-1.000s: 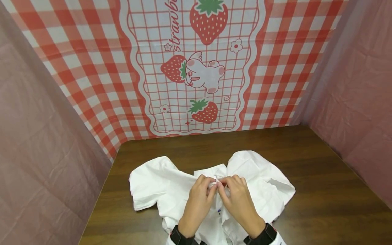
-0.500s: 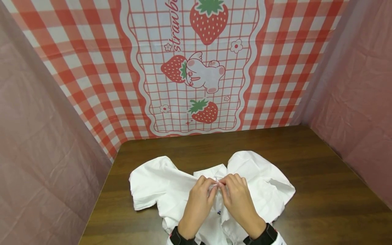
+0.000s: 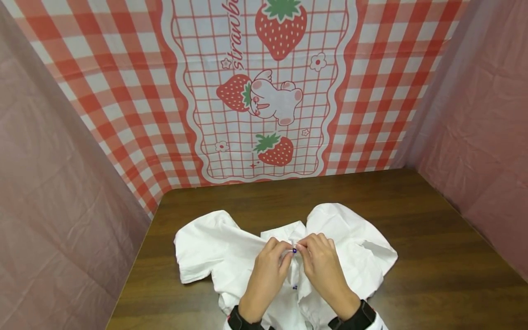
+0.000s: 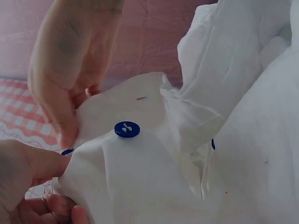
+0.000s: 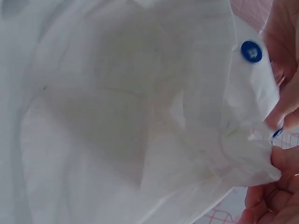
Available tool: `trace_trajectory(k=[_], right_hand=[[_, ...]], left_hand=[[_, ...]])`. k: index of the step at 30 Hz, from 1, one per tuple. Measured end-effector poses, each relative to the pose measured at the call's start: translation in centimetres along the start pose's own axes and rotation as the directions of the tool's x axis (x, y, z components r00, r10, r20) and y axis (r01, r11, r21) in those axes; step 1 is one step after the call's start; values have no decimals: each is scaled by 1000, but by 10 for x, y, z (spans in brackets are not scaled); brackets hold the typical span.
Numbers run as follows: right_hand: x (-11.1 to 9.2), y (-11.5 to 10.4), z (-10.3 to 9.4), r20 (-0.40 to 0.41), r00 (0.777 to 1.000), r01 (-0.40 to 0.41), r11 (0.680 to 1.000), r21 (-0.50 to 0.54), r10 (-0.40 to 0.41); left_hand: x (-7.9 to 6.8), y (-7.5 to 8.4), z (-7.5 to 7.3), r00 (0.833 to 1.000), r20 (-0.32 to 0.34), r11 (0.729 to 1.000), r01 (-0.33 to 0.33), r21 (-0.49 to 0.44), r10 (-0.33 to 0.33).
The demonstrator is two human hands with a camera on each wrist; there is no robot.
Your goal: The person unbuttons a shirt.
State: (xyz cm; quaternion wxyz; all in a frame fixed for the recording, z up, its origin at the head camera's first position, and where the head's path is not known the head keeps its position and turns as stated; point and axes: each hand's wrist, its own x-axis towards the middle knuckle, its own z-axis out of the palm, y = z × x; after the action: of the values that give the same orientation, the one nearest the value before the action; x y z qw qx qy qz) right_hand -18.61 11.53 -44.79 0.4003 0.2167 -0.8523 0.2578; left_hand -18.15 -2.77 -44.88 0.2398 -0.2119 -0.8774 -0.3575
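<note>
A white short-sleeved shirt [image 3: 231, 252] lies spread on the table, its front edges drawn together between my hands. My left hand [image 3: 266, 272] pinches one edge close to a dark blue button [image 3: 294, 250]. Opposite it, my right hand [image 3: 323, 263] pinches the other edge, fingertips just right of that button. Lower on the front sits a second blue button [image 3: 294, 287]. In the left wrist view, a round blue button [image 4: 127, 129] stands out near a small buttonhole slit [image 4: 141, 98] in the flap. The right wrist view shows the button [image 5: 278, 132] at the fingertips.
The brown wooden table [image 3: 433, 247] extends around the shirt. A red-and-white checked strawberry cloth [image 3: 371, 91] hangs behind it, with pink curtains [image 3: 474, 114] on both sides. Black bands [image 3: 356, 316] circle both wrists.
The fingertips have parted slightly, the right hand shifting a little to the right. The upper blue button, hidden earlier, now shows between them. The rest of the shirt lies as before.
</note>
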Motion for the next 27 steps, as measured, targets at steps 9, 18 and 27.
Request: trace_trajectory(k=[9,18,27], right_hand=[[0,5,-4,40,997,-61,996,-61,64],[-7,10,-18,245,959,-105,984,-145,139],[-18,18,-25,345,924,-111,980,-165,163]], left_hand=[[-2,-3,-1,1000,-23,1000,-21,-10,21],[-11,-1,-4,999,-38,998,9,-66,-11],[-26,-1,-6,997,-59,984,42,-174,-53]])
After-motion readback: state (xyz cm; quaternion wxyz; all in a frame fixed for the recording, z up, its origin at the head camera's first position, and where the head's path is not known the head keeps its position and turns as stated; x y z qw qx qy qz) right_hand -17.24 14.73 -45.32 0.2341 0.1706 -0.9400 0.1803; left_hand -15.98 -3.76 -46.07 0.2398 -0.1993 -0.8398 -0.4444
